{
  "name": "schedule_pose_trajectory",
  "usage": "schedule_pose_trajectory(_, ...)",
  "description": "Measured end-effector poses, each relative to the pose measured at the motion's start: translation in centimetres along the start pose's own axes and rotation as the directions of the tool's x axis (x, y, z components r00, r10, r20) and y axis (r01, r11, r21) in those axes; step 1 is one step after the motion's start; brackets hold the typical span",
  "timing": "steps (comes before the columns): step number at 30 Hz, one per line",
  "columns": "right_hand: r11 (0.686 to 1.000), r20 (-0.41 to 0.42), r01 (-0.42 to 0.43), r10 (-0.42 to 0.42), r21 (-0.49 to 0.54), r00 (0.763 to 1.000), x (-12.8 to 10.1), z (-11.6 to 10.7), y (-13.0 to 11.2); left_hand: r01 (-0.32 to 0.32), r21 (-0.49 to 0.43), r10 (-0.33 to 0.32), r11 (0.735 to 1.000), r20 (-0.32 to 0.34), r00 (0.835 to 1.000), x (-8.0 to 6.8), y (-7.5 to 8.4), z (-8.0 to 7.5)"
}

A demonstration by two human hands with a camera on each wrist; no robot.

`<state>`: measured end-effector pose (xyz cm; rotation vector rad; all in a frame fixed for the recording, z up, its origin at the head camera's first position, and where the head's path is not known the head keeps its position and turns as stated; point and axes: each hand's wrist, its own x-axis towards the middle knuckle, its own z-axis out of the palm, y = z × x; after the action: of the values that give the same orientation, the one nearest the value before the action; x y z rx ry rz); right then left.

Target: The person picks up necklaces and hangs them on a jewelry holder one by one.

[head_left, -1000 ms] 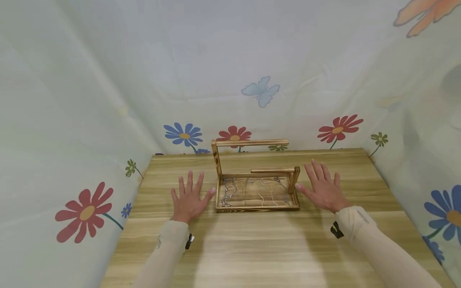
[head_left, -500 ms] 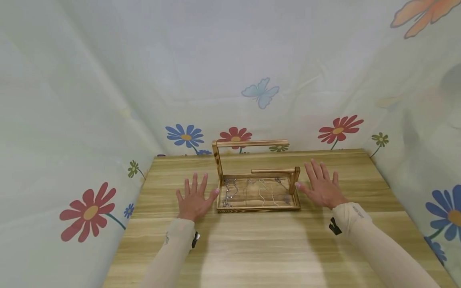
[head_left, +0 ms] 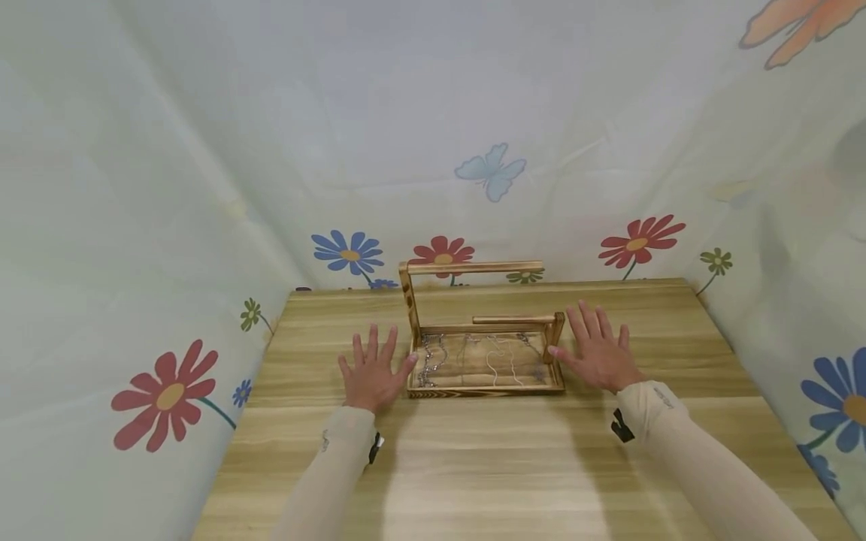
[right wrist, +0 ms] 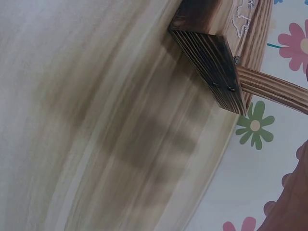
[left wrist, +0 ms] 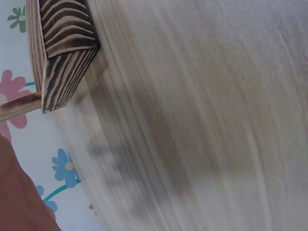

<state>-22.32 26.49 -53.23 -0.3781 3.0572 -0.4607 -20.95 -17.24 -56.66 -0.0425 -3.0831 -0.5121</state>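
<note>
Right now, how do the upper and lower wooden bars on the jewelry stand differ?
The upper bar is longer; the lower bar is shorter. The upper bar joins the taller post at the tray's left end, while the lower bar joins the shorter post at the right end. Both are wooden, roughly horizontal, and free at one end.

Pale, flower-printed sheeting [head_left: 379, 113] backs a wood-grained table [head_left: 487, 466].
</note>
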Motion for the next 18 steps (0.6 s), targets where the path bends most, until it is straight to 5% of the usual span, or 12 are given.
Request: schedule_pose_trajectory(18,1.000,-0.026,0.020,-0.020,0.005,0.999,-0.5,1.2,0.0,-0.044,0.031,0.044,0.999,0.022,0.999,0.2,0.5,0.8)
